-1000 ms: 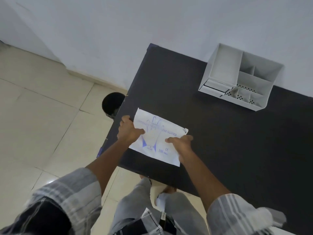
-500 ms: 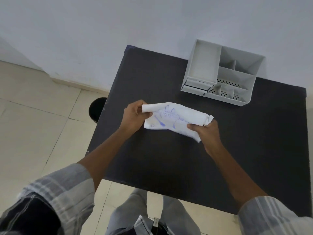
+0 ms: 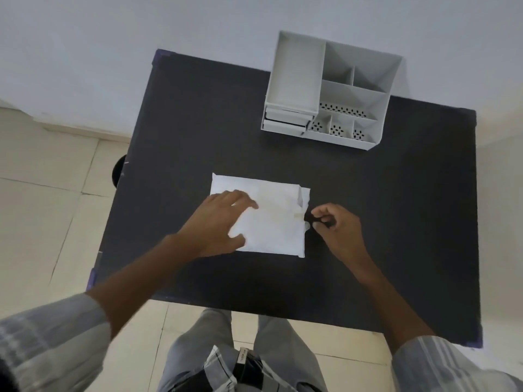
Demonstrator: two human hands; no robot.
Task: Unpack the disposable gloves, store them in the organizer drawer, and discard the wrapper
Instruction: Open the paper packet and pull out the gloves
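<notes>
The left hand (image 3: 219, 222) lies spread and flat on the white paper glove packet (image 3: 271, 222), which rests plain side up in the middle of the black rectangular table (image 3: 396, 222). Just beside the packet's right edge, the right hand (image 3: 336, 227) is curled, thumb and fingertips pinched at a small corner of wrapper (blurred). Farther back stands the grey plastic desk organizer (image 3: 331, 91), its small drawers (image 3: 287, 123) at front left.
</notes>
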